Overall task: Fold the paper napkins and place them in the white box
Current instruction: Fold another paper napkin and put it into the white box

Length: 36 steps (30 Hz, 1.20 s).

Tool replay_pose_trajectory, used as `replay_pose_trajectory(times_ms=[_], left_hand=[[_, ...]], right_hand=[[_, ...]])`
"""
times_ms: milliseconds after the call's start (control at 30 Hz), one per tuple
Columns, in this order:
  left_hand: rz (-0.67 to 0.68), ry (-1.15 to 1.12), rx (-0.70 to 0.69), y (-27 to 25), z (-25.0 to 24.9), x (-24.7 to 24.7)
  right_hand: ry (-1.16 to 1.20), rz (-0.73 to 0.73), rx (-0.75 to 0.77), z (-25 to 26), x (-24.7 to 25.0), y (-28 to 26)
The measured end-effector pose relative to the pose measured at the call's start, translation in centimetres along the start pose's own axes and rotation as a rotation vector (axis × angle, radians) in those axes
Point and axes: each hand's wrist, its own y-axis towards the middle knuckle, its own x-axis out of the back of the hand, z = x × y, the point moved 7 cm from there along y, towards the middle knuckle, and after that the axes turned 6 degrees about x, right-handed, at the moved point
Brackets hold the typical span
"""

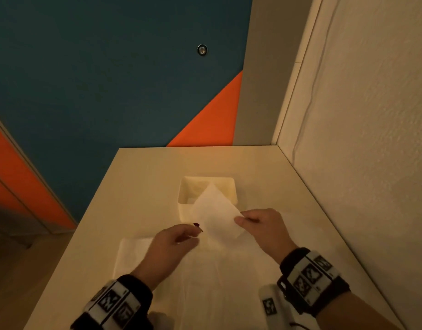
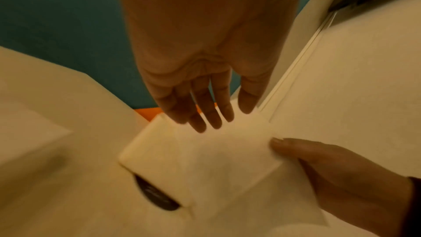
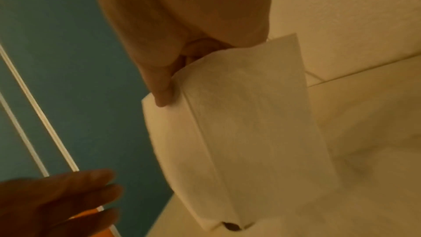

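The right hand (image 1: 262, 226) pinched a folded napkin (image 1: 217, 211) over the white box (image 1: 185, 202); the left hand (image 1: 174, 241) hovered beside it, fingers (image 2: 205, 113) loose and holding nothing.

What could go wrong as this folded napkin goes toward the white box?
1. The right hand pinches the folded white paper napkin by one edge only, and the left hand is off it, so the fold may spring open.
2. The napkin hangs tilted, one corner over the small white open-top box; it could catch the rim and crumple.
3. The box looks light; a nudge might slide it across the cream table.
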Motion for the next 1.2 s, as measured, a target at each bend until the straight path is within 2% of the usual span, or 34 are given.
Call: replay_pose_trajectory(times_ms=[100,200,267,400,467,567,700,767,833,900,1067,1200], left_hand=[[0.179,-0.177,0.046,-0.1,-2.3,-3.0],[0.308,-0.434,0.151,-0.1,-3.1,-5.0],[0.342,-0.537,0.159,-0.2,-3.8,-5.4],[0.312,-0.661,0.157,0.0,-4.5,-5.1],[0.289,-0.674,0.164,0.1,-4.2,-4.9],[0.218,-0.678,0.183,0.4,-3.5,-4.3],[0.182,-0.691,0.201,0.4,-3.1,-2.7],[0.199,-0.688,0.202,0.4,-3.2,-2.0],[0.216,-0.649,0.205,0.2,-3.5,-1.5],[0.245,-0.605,0.205,0.2,-3.8,-1.3],[0.264,-0.496,0.208,0.4,-3.7,-1.2],[0.302,-0.455,0.202,0.4,-3.6,-1.2]], right_hand=[[0.139,-0.017,0.050,2.8,-0.1,-0.1],[0.150,-0.011,0.137,5.1,-0.3,-0.5],[0.134,0.066,0.189,6.0,-1.3,-1.0],[-0.042,0.148,0.262,6.5,-2.5,-1.4],[-0.066,0.183,0.254,6.5,-2.7,-1.5],[0.050,0.209,0.208,6.4,-2.7,-1.6],[0.181,-0.060,0.082,4.9,1.1,-0.6],[0.242,-0.122,-0.044,3.5,2.6,-0.1],[0.300,-0.056,-0.146,2.5,2.7,-0.1],[0.356,0.030,-0.159,2.5,2.1,-0.2],[0.548,-0.044,-0.161,3.0,2.0,-0.3],[0.588,0.033,-0.190,3.6,1.3,-0.2]])
